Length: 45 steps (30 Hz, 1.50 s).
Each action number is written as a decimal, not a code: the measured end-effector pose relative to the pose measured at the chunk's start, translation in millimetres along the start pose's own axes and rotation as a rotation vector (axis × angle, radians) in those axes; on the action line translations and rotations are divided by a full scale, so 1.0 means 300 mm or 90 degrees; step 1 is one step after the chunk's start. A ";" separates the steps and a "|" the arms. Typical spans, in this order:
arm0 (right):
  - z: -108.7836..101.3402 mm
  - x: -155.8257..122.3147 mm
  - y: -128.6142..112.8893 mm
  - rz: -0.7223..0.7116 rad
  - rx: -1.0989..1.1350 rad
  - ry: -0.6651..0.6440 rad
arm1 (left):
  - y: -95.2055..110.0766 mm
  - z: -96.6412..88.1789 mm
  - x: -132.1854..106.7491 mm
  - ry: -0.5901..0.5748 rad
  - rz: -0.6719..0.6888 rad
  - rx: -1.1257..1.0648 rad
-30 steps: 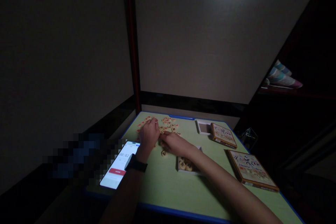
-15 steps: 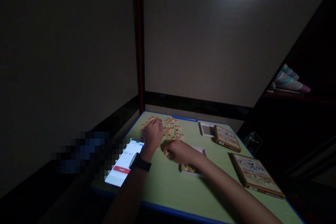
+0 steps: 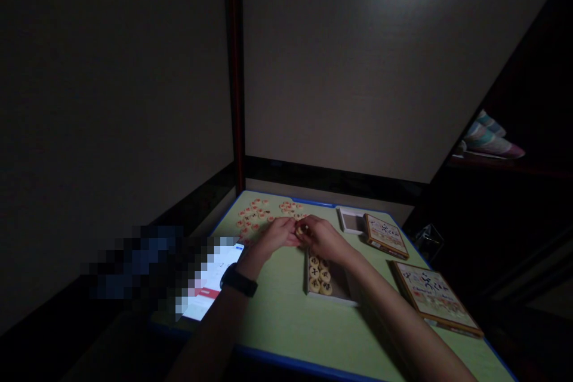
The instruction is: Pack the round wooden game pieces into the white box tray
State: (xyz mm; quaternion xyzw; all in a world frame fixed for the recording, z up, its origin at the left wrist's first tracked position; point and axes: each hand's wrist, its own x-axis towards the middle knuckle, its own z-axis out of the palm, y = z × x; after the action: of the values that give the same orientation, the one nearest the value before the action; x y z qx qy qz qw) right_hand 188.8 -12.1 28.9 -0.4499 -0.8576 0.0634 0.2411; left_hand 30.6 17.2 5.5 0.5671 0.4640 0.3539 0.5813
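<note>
My left hand (image 3: 278,235) and my right hand (image 3: 326,240) meet above the table, with a round wooden Chinese chess piece (image 3: 302,230) between their fingertips. The right fingers pinch it from above; the left fingers are curled against its other side, partly hidden. Under my right forearm lies a shallow white box tray (image 3: 333,299). Chinese chess pieces with dark characters (image 3: 319,273) stand in two columns along its left side. Loose pieces with red or dark characters (image 3: 253,215) are scattered at the far left of the table, some behind my hands.
A lit phone (image 3: 213,280) lies by my left forearm, partly pixelated. On the right are two printed Chinese chess boxes, a nearer one (image 3: 441,298) and a farther one (image 3: 385,236), beside another white tray (image 3: 351,221). Walls border the green table (image 3: 286,322) at the back.
My left hand has moved right, off the scattered pieces, to meet my right hand. The right hand has risen slightly away from me and to the right, uncovering more pieces in the tray.
</note>
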 end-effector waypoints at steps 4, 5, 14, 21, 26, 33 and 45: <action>0.008 -0.006 0.029 0.013 0.047 0.058 | -0.021 0.004 0.001 -0.024 0.004 -0.205; 0.006 -0.009 0.035 0.022 0.070 0.070 | -0.021 0.001 0.000 -0.030 0.010 -0.226; -0.026 -0.047 0.093 0.055 0.124 0.161 | 0.001 -0.013 -0.012 -0.056 0.005 -0.209; 0.036 -0.053 0.043 0.000 0.108 0.110 | 0.008 -0.003 -0.022 -0.046 -0.017 -0.159; 0.059 -0.053 0.015 -0.011 0.047 0.046 | 0.020 0.001 -0.033 -0.046 -0.043 -0.087; 0.054 -0.030 -0.031 -0.039 -0.004 -0.060 | 0.008 -0.036 0.005 0.263 0.065 0.191; 0.115 0.050 -0.085 -0.079 0.002 -0.139 | 0.022 -0.104 0.013 0.499 0.198 0.179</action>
State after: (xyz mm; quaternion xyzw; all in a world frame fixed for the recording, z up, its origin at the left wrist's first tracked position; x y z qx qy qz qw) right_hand 146.5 -11.3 12.2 -0.3863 -0.9047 0.0981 0.1506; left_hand 3.2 31.9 13.7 0.5266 0.6023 0.5589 0.2182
